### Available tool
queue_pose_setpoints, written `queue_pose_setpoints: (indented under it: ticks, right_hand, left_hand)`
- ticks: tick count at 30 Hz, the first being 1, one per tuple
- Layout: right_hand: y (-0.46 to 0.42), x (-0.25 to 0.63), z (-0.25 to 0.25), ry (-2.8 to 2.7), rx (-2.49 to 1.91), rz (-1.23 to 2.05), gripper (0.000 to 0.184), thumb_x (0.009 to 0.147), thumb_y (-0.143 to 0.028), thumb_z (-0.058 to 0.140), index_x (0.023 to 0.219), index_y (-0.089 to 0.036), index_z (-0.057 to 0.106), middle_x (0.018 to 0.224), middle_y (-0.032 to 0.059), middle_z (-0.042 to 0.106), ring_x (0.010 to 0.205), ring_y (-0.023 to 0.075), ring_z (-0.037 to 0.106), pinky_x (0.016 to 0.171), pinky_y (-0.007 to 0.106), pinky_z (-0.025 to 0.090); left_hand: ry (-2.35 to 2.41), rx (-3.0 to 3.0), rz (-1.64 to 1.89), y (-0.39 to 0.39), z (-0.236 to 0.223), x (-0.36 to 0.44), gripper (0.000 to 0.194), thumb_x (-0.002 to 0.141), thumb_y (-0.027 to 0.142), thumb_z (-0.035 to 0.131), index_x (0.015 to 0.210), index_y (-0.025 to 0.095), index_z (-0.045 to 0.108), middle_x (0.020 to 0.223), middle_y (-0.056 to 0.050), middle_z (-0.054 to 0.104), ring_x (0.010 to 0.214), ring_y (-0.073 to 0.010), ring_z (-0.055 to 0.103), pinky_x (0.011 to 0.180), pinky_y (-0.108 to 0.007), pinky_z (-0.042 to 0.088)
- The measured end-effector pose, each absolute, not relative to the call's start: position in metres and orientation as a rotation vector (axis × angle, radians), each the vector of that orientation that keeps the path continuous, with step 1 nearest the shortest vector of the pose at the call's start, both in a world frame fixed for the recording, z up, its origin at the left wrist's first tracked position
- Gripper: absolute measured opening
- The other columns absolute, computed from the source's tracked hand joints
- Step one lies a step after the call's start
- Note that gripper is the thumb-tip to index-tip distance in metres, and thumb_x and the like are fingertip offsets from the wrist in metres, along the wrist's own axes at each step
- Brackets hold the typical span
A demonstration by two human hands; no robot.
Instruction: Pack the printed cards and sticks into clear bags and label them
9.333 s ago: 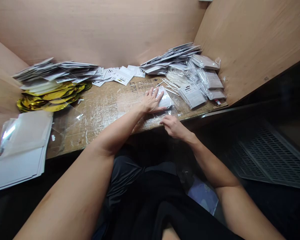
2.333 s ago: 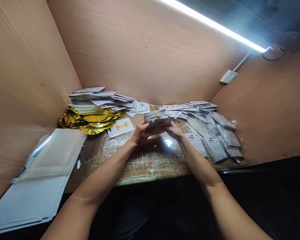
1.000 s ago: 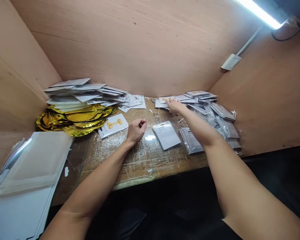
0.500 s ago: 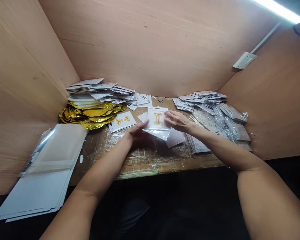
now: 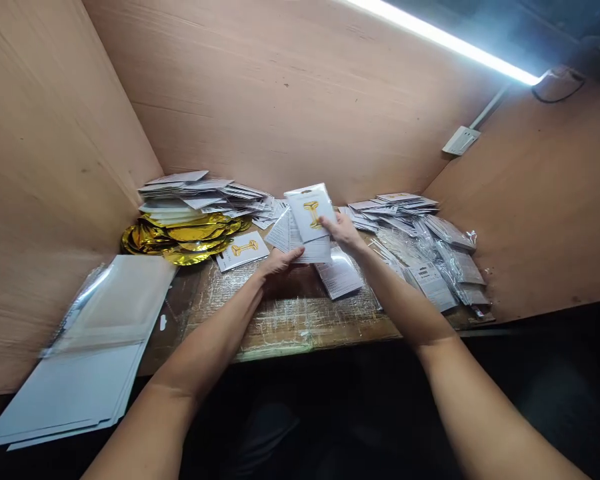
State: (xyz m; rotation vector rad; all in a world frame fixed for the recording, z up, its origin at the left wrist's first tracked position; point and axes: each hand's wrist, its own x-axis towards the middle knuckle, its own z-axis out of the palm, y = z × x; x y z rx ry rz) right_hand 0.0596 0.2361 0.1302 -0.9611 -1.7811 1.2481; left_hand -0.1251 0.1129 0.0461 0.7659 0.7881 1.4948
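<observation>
The right hand [image 5: 343, 233] is clamping its fingers on a white packet [image 5: 309, 212] with a gold shape, while the left hand [image 5: 277, 263] is resting its fingers, held together, under white leaflets [image 5: 300, 241].

A gold figure [image 5: 313, 215] shaped like a capital "I" is the only clear mark, printed on a raised white card [image 5: 309, 212]; a matching gold figure [image 5: 245, 249] appears on a second white card [image 5: 243, 251] lying flat. Print on the loose printed sheets [image 5: 300, 243] and on the label [image 5: 431, 285] of a clear packet [image 5: 447, 267] is too small to read.
</observation>
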Motion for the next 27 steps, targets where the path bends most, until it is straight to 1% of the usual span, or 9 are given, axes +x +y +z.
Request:
queue_pose_setpoints:
  ticks: [3,5,9,13,16,20,23,25,27]
  right_hand:
    - [0.239,0.059,0.135,-1.541,-1.046,0.824,0.056,0.092,-0.071,0.066,0.114,-0.020,0.069,0.118,0.0152,0.079,0.109,0.0326,0.075,0.095,0.051,0.064]
    - [0.224,0.052,0.133,-1.596,-1.065,0.729,0.053,0.097,-0.068,0.062,0.120,-0.021,0.070,0.124,0.0160,0.078,0.119,0.0342,0.072,0.104,0.053,0.061]
    - [0.173,0.016,0.106,-1.917,-0.836,1.304,0.062,0.090,-0.066,0.076,0.136,-0.025,0.069,0.137,0.0131,0.076,0.132,0.0345,0.069,0.118,0.055,0.054]
    - [0.163,0.018,0.100,-1.713,-0.752,1.536,0.072,0.077,-0.058,0.092,0.134,-0.020,0.070,0.134,0.0141,0.078,0.125,0.0362,0.074,0.118,0.058,0.055]
    - [0.179,0.050,0.117,-1.663,-0.764,1.605,0.065,0.074,-0.057,0.094,0.124,-0.020,0.073,0.124,0.0139,0.081,0.111,0.0347,0.078,0.102,0.056,0.064]
    - [0.190,0.067,0.131,-1.814,-0.786,1.650,0.065,0.072,-0.055,0.098,0.120,-0.018,0.075,0.123,0.0145,0.081,0.105,0.0319,0.078,0.092,0.048,0.067]
    - [0.203,0.050,0.125,-1.861,-0.874,1.421,0.061,0.071,-0.059,0.097,0.111,-0.019,0.074,0.114,0.0112,0.081,0.097,0.0256,0.075,0.084,0.037,0.064]
    - [0.218,0.033,0.118,-1.713,-1.003,1.212,0.057,0.080,-0.071,0.084,0.102,-0.021,0.069,0.098,0.0076,0.078,0.083,0.0203,0.071,0.069,0.030,0.059]
    - [0.230,0.010,0.108,-1.651,-1.144,1.076,0.058,0.091,-0.079,0.064,0.095,-0.022,0.065,0.084,0.0054,0.072,0.071,0.0179,0.065,0.060,0.027,0.051]
  left_hand:
    - [0.993,0.795,1.703,0.123,0.042,-0.129,0.061,0.081,0.041,0.093,0.136,0.022,0.073,0.124,-0.011,0.082,0.115,-0.0326,0.078,0.103,-0.051,0.066]
    - [1.200,0.973,1.856,0.127,0.037,-0.131,0.047,0.093,0.041,0.081,0.135,0.021,0.074,0.128,-0.012,0.081,0.129,-0.0331,0.073,0.117,-0.050,0.057]
    - [1.606,1.624,1.783,0.124,0.030,-0.129,0.051,0.103,0.030,0.057,0.151,0.013,0.065,0.159,-0.021,0.063,0.155,-0.0375,0.052,0.133,-0.054,0.036]
    - [1.633,1.951,1.551,0.117,0.037,-0.137,0.073,0.093,0.033,0.072,0.160,0.013,0.055,0.176,-0.023,0.040,0.161,-0.0446,0.039,0.134,-0.061,0.028]
    - [1.479,1.555,1.807,0.116,0.053,-0.152,0.084,0.084,0.050,0.085,0.156,0.016,0.058,0.170,-0.022,0.049,0.159,-0.0449,0.041,0.131,-0.061,0.034]
    - [0.923,0.846,1.804,0.120,0.065,-0.152,0.068,0.083,0.062,0.086,0.133,0.018,0.069,0.138,-0.018,0.074,0.131,-0.0377,0.069,0.108,-0.052,0.058]
    - [0.713,0.688,1.773,0.123,0.066,-0.143,0.064,0.068,0.040,0.100,0.121,0.018,0.071,0.120,-0.014,0.082,0.105,-0.0308,0.078,0.096,-0.047,0.065]
    - [0.624,0.595,1.892,0.125,0.069,-0.150,0.062,0.065,0.024,0.099,0.121,0.018,0.071,0.117,-0.010,0.084,0.102,-0.0277,0.080,0.100,-0.046,0.065]
    - [0.504,0.482,1.992,0.123,0.075,-0.171,0.058,0.073,0.018,0.091,0.127,0.020,0.071,0.119,-0.008,0.084,0.110,-0.0276,0.080,0.108,-0.048,0.063]
